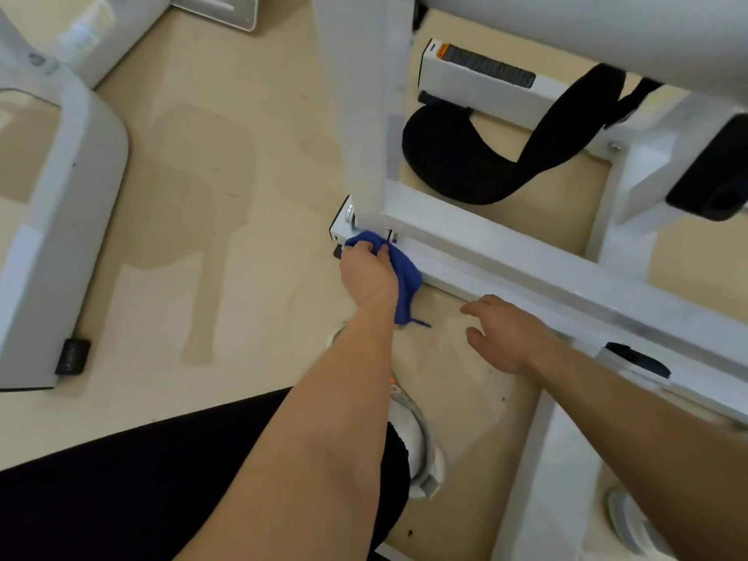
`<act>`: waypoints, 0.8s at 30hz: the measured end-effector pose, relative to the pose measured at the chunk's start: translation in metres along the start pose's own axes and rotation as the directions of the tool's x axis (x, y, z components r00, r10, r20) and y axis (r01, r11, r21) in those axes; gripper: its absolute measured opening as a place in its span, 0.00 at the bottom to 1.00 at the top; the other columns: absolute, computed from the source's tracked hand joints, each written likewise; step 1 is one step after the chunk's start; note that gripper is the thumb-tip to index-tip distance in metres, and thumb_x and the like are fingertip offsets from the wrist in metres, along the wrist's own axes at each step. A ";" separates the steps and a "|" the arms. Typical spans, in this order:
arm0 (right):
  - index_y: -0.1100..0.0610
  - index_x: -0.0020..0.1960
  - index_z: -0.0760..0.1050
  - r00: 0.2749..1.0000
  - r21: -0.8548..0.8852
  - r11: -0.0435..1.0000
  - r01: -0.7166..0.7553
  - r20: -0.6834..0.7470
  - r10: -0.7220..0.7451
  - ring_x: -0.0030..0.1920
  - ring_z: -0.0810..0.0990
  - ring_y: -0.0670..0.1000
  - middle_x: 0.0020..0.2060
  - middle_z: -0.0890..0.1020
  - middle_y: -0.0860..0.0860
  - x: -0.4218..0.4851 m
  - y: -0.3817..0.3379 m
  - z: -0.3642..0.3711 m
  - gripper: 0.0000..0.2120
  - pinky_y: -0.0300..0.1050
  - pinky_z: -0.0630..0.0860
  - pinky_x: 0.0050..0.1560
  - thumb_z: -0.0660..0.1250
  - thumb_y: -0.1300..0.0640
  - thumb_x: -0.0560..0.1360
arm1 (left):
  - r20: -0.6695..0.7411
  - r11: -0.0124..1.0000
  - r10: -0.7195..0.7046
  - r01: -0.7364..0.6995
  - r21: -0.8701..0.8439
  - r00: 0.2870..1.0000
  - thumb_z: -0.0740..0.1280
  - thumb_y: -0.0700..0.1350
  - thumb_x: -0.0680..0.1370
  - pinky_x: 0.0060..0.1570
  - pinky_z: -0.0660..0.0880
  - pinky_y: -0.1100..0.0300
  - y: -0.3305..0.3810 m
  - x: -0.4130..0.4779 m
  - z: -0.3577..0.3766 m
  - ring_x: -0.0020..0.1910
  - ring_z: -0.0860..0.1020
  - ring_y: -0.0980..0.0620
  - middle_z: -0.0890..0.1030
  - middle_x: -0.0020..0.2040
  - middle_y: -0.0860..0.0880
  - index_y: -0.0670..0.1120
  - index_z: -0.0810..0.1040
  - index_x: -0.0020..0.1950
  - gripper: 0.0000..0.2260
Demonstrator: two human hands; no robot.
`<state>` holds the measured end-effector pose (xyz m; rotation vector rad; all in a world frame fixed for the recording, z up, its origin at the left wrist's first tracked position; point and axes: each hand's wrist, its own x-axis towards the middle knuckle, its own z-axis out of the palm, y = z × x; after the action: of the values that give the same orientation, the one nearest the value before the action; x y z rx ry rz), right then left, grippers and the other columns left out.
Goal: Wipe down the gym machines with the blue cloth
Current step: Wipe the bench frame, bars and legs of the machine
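Head view, gym floor: you crouch at the foot of a white gym machine (506, 253), your left hand (366, 273) bunched tightly around the blue cloth (404, 277). The cloth is pressed against the corner where the machine's upright post (360, 115) meets its low base bar, and a loose tail hangs down past your wrist toward the floor (202, 176). Your right hand (506, 334) holds nothing; its fingers are spread and loosely extended just beside the near edge of the base bar, and whether they touch the bar cannot be told. Behind the bar, a black curved pad (465, 164) lies within the frame, near a white block with an orange-and-dark label. A second white machine (60, 196) stands well apart at the left, with a black foot at its lower corner. Your dark-clothed knee (121, 500) fills the lower left, and a white shoe (417, 439) shows beneath your left forearm.
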<state>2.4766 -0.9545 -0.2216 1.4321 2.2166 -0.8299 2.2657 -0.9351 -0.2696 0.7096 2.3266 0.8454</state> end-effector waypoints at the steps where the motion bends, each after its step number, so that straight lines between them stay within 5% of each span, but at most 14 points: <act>1: 0.51 0.77 0.63 1.000 0.009 1.000 -0.010 -0.011 0.010 0.69 0.72 0.52 0.74 0.66 0.50 -0.006 0.003 -0.002 0.23 0.47 0.69 0.67 0.58 0.50 0.83 | 0.033 0.999 0.011 -0.012 0.035 0.999 0.66 0.44 0.79 0.36 0.64 0.59 0.001 -0.004 -0.001 0.36 0.72 0.49 0.73 0.36 0.48 0.46 0.67 0.31 0.17; 6: 0.51 0.76 0.65 0.998 0.053 0.998 -0.035 -0.050 0.037 0.68 0.72 0.54 0.72 0.68 0.50 -0.044 0.011 -0.013 0.23 0.50 0.71 0.67 0.58 0.51 0.82 | 0.192 0.995 0.093 -0.099 0.024 0.977 0.66 0.40 0.78 0.39 0.63 0.66 0.011 -0.067 -0.016 0.33 0.69 0.61 0.72 0.36 0.55 0.47 0.73 0.39 0.08; 12: 0.50 0.79 0.57 0.971 0.245 0.969 -0.007 -0.231 0.065 0.68 0.72 0.56 0.75 0.65 0.52 -0.099 -0.010 -0.021 0.28 0.49 0.70 0.62 0.58 0.56 0.81 | 0.305 0.975 0.202 -0.163 -0.148 0.931 0.70 0.40 0.77 0.38 0.68 0.70 0.016 -0.156 -0.049 0.43 0.76 0.58 0.78 0.45 0.56 0.49 0.76 0.50 0.06; 17: 0.47 0.81 0.51 0.955 0.428 0.903 0.039 -0.282 0.093 0.67 0.74 0.56 0.75 0.66 0.53 -0.156 -0.021 -0.029 0.31 0.51 0.73 0.65 0.58 0.57 0.81 | 0.424 0.937 0.348 -0.316 -0.147 0.836 0.72 0.41 0.75 0.51 0.79 0.53 0.045 -0.208 -0.080 0.49 0.81 0.52 0.82 0.49 0.55 0.49 0.80 0.53 0.09; 24: 0.44 0.80 0.54 0.918 0.612 0.761 0.215 -0.392 0.056 0.59 0.77 0.50 0.67 0.75 0.47 -0.254 -0.009 -0.054 0.37 0.40 0.73 0.53 0.68 0.55 0.77 | 0.460 0.865 0.498 -0.459 -0.204 0.735 0.71 0.41 0.75 0.49 0.79 0.58 0.103 -0.288 -0.106 0.48 0.82 0.54 0.84 0.48 0.54 0.47 0.83 0.53 0.08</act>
<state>2.5734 -1.0978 -0.0271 1.9626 2.4064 -1.5853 2.4288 -1.0923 -0.0381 1.3575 1.6482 0.8306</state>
